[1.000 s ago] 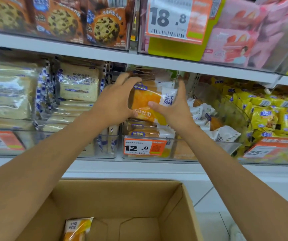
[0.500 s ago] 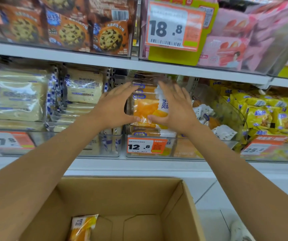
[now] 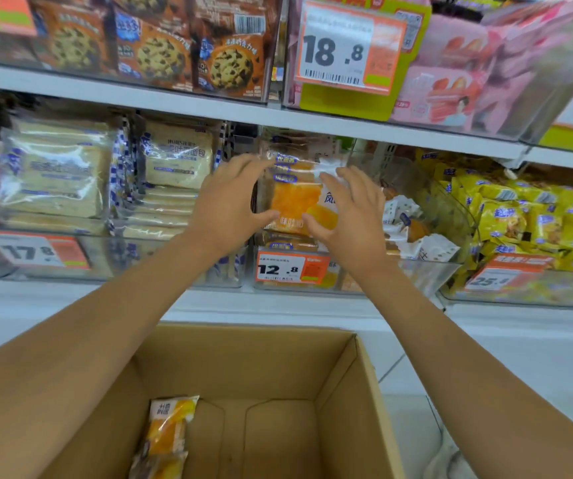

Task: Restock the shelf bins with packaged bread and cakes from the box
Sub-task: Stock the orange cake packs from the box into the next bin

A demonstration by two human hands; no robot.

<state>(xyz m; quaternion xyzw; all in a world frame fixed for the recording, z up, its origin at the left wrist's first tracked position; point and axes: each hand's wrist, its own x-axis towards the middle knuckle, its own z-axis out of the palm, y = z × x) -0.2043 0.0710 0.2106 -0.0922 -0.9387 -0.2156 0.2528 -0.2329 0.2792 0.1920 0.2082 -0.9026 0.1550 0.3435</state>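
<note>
While both hands flank an orange bread pack in the clear bin, left hand spread, right hand spread, grip unclear

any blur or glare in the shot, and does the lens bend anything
Head view: motion blur smears the pale bread packs at far left; glare streaks their clear wrap; the wide lens bows the shelf edge; the 12.8 price tag reads sharp.

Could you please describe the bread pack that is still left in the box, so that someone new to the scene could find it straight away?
Look below the shelves at the open cardboard box nearest the camera. Against its left inner wall lies one orange and yellow bread pack with a white top corner. It is the only pack visible in the box, apart from the matching packs up in the clear bin with the 12.8 tag.
</note>
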